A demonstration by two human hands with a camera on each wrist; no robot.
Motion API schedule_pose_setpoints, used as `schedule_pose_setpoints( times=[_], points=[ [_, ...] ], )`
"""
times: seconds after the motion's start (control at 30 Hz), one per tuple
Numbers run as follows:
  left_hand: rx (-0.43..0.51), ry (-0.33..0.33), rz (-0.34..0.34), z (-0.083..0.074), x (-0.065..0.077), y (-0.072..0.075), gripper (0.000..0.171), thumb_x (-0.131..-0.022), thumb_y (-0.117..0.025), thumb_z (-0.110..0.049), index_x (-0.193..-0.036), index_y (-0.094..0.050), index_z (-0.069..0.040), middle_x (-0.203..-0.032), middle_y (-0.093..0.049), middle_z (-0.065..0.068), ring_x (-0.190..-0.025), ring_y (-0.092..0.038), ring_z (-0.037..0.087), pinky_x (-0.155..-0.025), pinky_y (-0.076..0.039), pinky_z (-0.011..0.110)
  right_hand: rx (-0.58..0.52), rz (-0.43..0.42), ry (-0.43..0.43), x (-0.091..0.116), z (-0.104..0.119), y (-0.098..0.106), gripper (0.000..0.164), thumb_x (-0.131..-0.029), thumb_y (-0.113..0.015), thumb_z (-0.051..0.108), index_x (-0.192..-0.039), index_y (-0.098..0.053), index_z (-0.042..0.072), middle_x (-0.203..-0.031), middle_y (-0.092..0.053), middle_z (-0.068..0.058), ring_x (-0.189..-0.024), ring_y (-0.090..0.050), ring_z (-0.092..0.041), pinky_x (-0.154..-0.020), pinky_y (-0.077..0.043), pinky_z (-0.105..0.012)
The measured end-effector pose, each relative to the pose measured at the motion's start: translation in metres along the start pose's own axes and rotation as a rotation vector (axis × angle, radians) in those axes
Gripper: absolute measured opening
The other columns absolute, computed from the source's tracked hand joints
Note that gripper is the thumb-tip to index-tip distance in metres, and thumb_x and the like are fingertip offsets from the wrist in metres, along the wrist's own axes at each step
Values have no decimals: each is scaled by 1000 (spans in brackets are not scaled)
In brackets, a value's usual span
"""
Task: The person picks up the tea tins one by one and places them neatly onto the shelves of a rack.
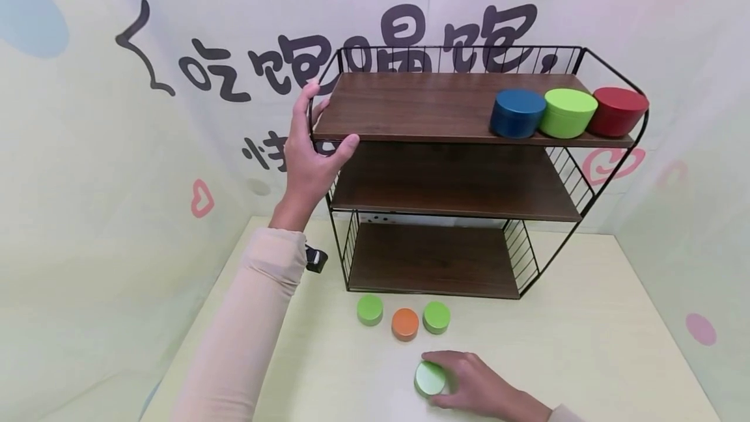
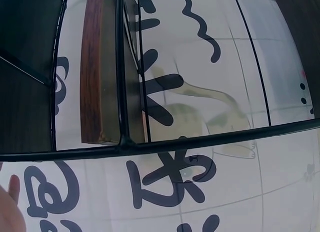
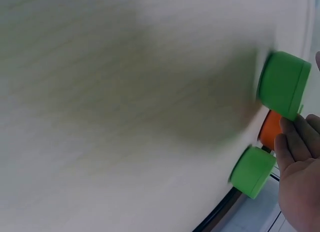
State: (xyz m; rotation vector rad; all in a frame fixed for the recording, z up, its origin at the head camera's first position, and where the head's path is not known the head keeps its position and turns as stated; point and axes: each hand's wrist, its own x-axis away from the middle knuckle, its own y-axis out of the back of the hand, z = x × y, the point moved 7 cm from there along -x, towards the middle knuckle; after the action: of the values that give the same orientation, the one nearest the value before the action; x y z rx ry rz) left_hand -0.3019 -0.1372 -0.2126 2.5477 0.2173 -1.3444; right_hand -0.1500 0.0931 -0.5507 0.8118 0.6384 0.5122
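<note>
A three-tier rack with dark wooden boards (image 1: 410, 106) and a black wire frame stands on the table. My left hand (image 1: 310, 161) grips its upper left corner, thumb at the front edge of the top board and fingers round the wire side. In the left wrist view only a bit of that hand (image 2: 10, 207) shows, beside the rack's wire frame (image 2: 120, 91). My right hand (image 1: 474, 386) holds a round light green tin (image 1: 430, 379) between thumb and fingers, low over the table. The right wrist view has this green tin (image 3: 284, 84) at the fingertips.
Two green tins (image 1: 370, 310) (image 1: 436, 317) and an orange tin (image 1: 405, 323) lie in front of the rack. On the top board's right end sit a blue tin (image 1: 518, 114), a lime green tin (image 1: 567, 114) and a red tin (image 1: 617, 112). A small dark object (image 1: 316, 259) lies left of the rack.
</note>
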Motion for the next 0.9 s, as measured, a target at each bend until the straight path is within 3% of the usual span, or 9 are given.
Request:
schedule_pose_setpoints(
  times=[0.23,0.6,0.9],
  points=[
    [-14,-9,5,1,-1,-1,76,-80,-71,-18,-143,-36,7,-152,-39,20,-130,-51,37,-107,-37,32,-7,-37,35,1,2,-4,59,-72,-87,26,-122,-66,2,-115,-72,-5,-105,-69,-18,-86,-56,-36],
    [-6,11,25,2,-6,1,72,-81,-71,-27,-137,-39,5,-151,-42,12,-128,-53,35,-103,-41,33,-42,-27,15,1,-1,-8,57,-73,-86,24,-122,-65,1,-115,-71,-6,-105,-68,-17,-85,-56,-36],
    [17,28,22,1,-9,-1,75,-78,-74,-20,-139,-39,8,-151,-40,20,-126,-53,38,-105,-40,36,-40,-25,-12,1,0,-8,57,-73,-86,23,-122,-65,2,-115,-71,-6,-106,-68,-18,-86,-55,-36]
  ],
)
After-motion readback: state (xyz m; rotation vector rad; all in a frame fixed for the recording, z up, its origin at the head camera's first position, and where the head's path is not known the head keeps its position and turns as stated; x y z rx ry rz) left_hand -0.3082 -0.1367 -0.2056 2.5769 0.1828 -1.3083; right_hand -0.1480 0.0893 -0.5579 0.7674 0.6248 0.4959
